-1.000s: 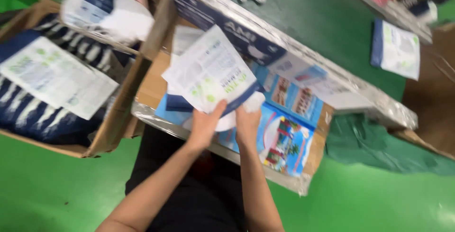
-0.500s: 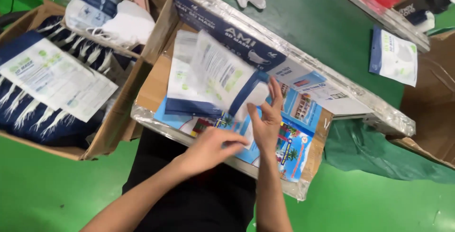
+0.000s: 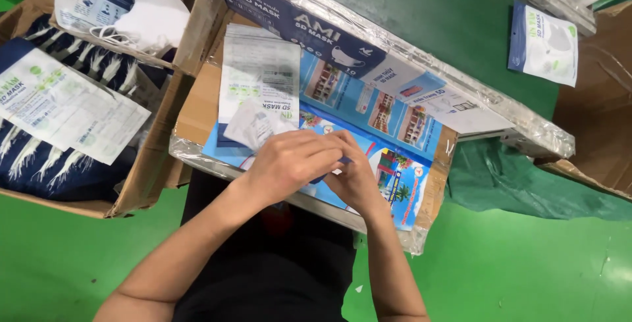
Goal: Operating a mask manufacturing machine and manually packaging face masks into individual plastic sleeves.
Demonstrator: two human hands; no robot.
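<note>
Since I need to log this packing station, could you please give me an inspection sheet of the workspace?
Surface: cardboard tray wrapped in clear film, lined with colourful printed sheets, resting over the person's lap.
Job's things: stack of flat pouches on the tray; one pouch lies under the left hand.
Clutter: left box of dark packs with a leaflet on top; white masks in a box behind; packaged mask on the green table.
Grippers: left hand and right hand pressed together over a small dark item, mostly hidden.
Cables: nothing seen.
Surroundings: green floor; green cloth at right.
</note>
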